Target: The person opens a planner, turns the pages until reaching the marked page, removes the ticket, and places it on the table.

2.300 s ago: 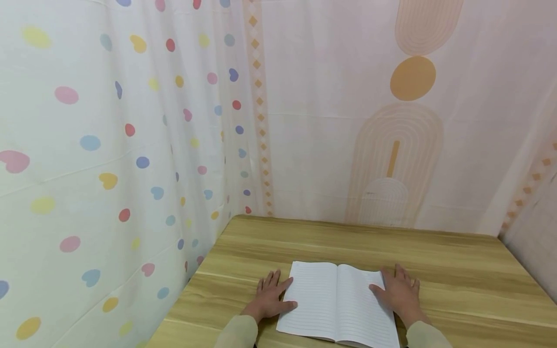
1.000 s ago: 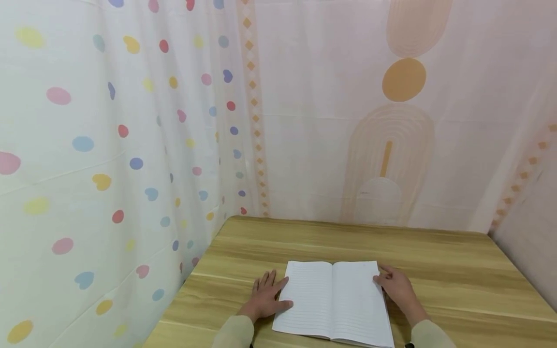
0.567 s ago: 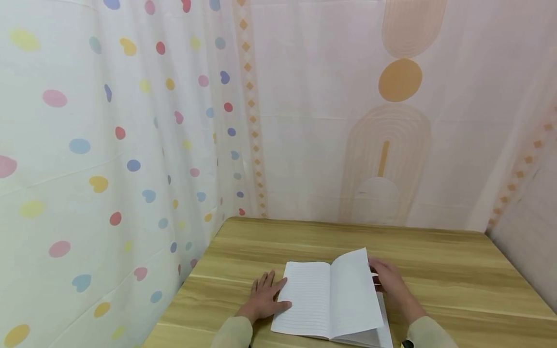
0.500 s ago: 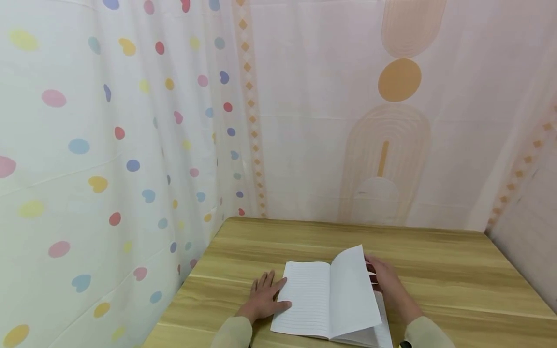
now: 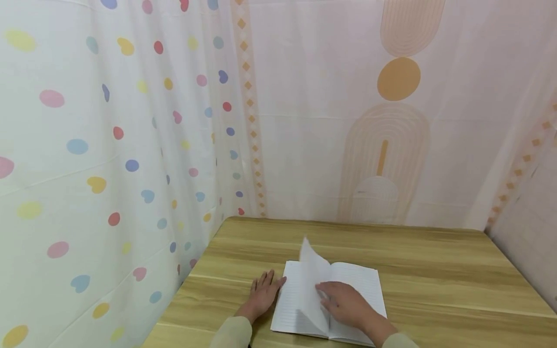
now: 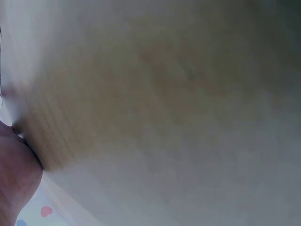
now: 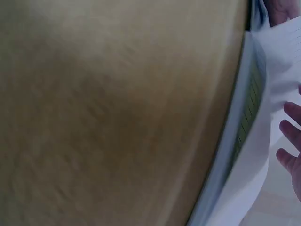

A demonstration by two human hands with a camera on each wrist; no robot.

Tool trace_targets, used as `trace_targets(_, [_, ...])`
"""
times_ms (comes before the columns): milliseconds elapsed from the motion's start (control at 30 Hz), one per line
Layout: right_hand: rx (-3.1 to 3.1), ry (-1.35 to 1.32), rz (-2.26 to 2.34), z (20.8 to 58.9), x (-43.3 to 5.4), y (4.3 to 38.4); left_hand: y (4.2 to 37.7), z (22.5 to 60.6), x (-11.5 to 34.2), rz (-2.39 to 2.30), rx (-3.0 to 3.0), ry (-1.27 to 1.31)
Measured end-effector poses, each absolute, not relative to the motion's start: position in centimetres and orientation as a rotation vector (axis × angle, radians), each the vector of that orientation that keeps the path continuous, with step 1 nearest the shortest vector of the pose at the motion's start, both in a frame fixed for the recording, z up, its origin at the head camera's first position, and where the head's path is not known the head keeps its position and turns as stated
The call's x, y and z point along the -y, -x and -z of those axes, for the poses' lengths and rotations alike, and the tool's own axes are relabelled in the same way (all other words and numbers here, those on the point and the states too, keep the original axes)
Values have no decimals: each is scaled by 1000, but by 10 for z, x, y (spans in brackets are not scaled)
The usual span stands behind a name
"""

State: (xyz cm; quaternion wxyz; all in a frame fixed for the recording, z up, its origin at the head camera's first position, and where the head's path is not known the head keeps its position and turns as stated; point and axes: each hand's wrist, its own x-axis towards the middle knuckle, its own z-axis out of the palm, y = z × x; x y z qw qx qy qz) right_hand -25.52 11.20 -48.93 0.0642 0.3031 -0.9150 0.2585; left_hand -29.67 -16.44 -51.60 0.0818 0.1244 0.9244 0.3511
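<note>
A lined notebook (image 5: 359, 276) lies spread on the wooden table. One page (image 5: 310, 292) stands up from its spine and leans over the left side, blurred by motion. Against that page's right-facing side is my right hand (image 5: 350, 307), its fingers loosely extended. The right wrist view catches the spread fingers (image 7: 292, 134) of this hand beside the curved paper (image 7: 251, 174). Flat by the notebook's left edge rests my left hand (image 5: 262, 296), fingers spread, one fingertip at the paper's edge. Only a blurred part of the left hand (image 6: 16, 174) shows in the left wrist view.
The wooden table (image 5: 435, 270) extends behind and to the right of the notebook. A dotted curtain (image 5: 143, 193) hangs along the left side, and a pale patterned curtain (image 5: 313, 145) hangs behind the table.
The right hand has lifted a page at the right edge and carried it leftward over the spine, from holding its edge to pushing with loose fingers. The left hand has stayed by the left edge.
</note>
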Motion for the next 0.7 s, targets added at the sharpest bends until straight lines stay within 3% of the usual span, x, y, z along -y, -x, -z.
trace_targets(100, [2789,-1029,-623,493,-109,252,296,516,164,-1086,-2763,-364])
trace_targets(233, [2780,-972,-695,497,-113,254,296,515,165,-940,-2807,-439])
trace_targets(500, [2687,-538,-869,503,-150,271,296,515,171,-833,-2799,-525])
trace_targets(700, [2847,-255,-746,507,-188,277,296,517,171,-853,-2792,-529])
